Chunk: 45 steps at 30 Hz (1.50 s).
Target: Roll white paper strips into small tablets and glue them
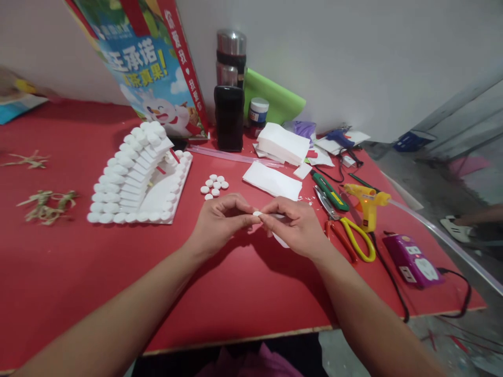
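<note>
Between the fingertips of my left hand (223, 222) and my right hand (293, 225) is a small white disc (257, 213), pinched from both sides. The fingers of each hand are closed on it. A white piece of paper (282, 238) shows partly beneath my right hand. Just beyond my left hand lies a group of several round white pieces (214, 184). Farther left stands a curved white model (137, 180) edged with rows of similar round pieces. Folded white sheets (272, 179) lie beyond my hands.
At the right are scissors (359, 241), a green cutter (330, 192), a yellow glue gun (367, 201) and a purple power socket (412, 260) with cables. A phone (229, 118), a flask (231, 50) and a printed bag (153, 68) stand at the back. Dry twists (49, 206) lie left.
</note>
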Tool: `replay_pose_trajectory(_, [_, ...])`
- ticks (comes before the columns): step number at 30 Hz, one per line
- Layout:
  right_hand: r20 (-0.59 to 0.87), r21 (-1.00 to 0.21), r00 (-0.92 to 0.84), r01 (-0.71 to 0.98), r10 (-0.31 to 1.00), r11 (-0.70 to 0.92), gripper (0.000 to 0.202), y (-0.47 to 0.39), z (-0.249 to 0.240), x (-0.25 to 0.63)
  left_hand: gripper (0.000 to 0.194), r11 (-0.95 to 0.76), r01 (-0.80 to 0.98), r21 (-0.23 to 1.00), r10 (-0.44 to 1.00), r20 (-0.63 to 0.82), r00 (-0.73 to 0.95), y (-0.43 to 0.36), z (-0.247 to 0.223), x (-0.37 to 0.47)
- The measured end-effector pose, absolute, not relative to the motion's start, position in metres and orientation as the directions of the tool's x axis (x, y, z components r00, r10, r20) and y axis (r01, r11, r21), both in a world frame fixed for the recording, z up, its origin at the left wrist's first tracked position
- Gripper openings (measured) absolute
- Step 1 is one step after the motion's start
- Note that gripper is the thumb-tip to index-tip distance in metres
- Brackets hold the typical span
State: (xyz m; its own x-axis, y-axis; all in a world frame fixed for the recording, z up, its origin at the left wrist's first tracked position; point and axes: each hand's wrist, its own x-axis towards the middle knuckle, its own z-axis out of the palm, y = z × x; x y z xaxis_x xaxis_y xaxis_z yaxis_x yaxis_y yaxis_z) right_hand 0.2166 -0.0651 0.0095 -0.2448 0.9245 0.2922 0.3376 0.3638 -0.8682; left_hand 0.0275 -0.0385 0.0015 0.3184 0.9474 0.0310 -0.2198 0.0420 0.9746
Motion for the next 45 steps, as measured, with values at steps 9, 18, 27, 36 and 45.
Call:
replay_pose_trajectory(9, [0.260, -0.894, -0.150, 0.336, 0.954, 0.297, 0.013, -0.059, -0.005, 0.215, 0.011, 0.001, -0.093, 0.996, 0.954, 0.027, 0.297, -0.039, 0.000, 0.029])
replay_pose_trajectory(18, [0.260, -0.908, -0.176, 0.290, 0.949, 0.302, 0.013, -0.059, -0.010, 0.213, 0.016, 0.194, -0.181, 0.964, 0.875, -0.086, 0.477, -0.027, -0.009, 0.023])
replay_pose_trajectory(27, [0.155, -0.927, -0.089, 0.330, 0.984, 0.176, 0.015, -0.060, -0.007, 0.208, 0.013, -0.153, 0.014, 0.988, 0.949, 0.142, 0.283, -0.036, -0.009, 0.030])
replay_pose_trajectory(36, [0.237, -0.808, -0.083, 0.536, 0.968, 0.244, 0.014, -0.065, -0.005, 0.206, 0.016, -0.131, 0.077, 0.988, 0.952, 0.103, 0.289, -0.038, -0.008, 0.029])
replay_pose_trajectory(45, [-0.141, -0.989, -0.141, 0.064, 0.980, -0.133, 0.035, -0.062, 0.009, 0.212, 0.015, -0.024, -0.013, 1.000, 0.950, 0.027, 0.312, -0.033, -0.002, 0.027])
